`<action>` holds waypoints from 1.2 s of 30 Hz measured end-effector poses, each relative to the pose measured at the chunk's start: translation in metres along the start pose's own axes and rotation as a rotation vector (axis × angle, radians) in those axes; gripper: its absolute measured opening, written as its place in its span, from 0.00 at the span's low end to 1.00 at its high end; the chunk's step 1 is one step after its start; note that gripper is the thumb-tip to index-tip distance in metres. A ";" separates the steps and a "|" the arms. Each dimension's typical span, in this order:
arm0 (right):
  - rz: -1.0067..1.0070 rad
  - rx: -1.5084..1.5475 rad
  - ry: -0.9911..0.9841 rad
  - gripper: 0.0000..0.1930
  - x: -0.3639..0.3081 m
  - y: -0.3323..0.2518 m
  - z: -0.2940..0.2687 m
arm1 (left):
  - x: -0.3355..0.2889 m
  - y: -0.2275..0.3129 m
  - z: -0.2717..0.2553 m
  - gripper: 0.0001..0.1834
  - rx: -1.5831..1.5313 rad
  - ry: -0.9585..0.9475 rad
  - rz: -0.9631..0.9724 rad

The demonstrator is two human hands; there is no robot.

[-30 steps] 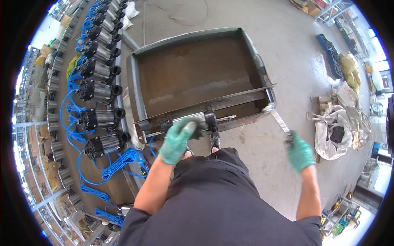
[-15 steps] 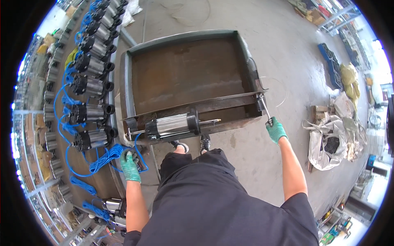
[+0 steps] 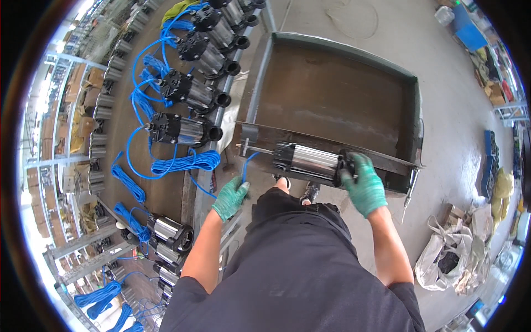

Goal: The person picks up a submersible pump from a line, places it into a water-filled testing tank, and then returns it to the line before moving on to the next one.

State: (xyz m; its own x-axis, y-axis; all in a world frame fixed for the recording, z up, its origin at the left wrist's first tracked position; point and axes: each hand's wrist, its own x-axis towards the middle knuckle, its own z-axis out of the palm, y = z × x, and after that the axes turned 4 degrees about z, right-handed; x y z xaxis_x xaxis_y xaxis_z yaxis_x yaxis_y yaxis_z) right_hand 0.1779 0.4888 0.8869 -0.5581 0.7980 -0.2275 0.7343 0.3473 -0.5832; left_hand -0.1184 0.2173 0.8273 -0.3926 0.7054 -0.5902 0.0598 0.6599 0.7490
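Observation:
A silver-and-black cylindrical pump [image 3: 314,161] lies on its side across the near end of a metal trough [image 3: 416,110]. My right hand [image 3: 365,185], in a green glove, is closed round the pump's black right end; its fingertips are slightly blurred. My left hand [image 3: 230,199], also gloved in green, is closed at the blue cable [image 3: 245,170], which runs up toward the pump's left end. A metal rod with a crosspiece [image 3: 245,146] meets the pump's left end. At the trough's right corner hangs a metal lever [image 3: 409,193], apart from my right hand.
Several similar pumps [image 3: 191,130] stand in a row on the bench at left, with a coiled blue cable [image 3: 188,161] near its edge. More pumps [image 3: 170,231] lie at lower left. A white sack [image 3: 442,257] and a yellow sack [image 3: 502,191] rest on the floor at right.
My right hand has let go of the lever and moved left onto the pump's end. The lever now hangs down. My left hand has come up at the blue cable. The view has shifted left.

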 end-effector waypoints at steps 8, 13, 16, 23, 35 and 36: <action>0.013 -0.134 -0.278 0.08 0.069 -0.006 -0.004 | -0.030 0.084 -0.101 0.18 0.024 -0.109 0.072; 0.111 0.104 -0.167 0.07 0.077 0.012 -0.070 | -0.013 0.067 -0.147 0.15 0.129 -0.119 0.167; 0.130 -0.077 -0.083 0.07 0.083 0.006 -0.108 | 0.022 0.067 -0.136 0.13 0.226 -0.109 0.279; 0.191 -0.571 -0.094 0.14 0.158 -0.017 -0.075 | 0.166 0.072 -0.044 0.13 0.621 0.320 0.708; 0.177 -0.521 -0.117 0.21 0.238 0.046 0.054 | 0.245 0.086 -0.024 0.13 0.810 0.244 0.273; 0.165 -0.494 -0.086 0.21 0.240 0.053 0.060 | 0.245 0.092 -0.024 0.14 0.817 0.219 0.227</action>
State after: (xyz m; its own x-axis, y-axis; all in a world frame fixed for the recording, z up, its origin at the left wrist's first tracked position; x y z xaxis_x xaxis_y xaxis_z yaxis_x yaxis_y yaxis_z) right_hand 0.0596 0.6689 0.7544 -0.4338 0.8255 -0.3610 0.8982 0.4277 -0.1013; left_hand -0.2311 0.4444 0.7590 -0.4535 0.8321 -0.3193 0.7641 0.5474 0.3415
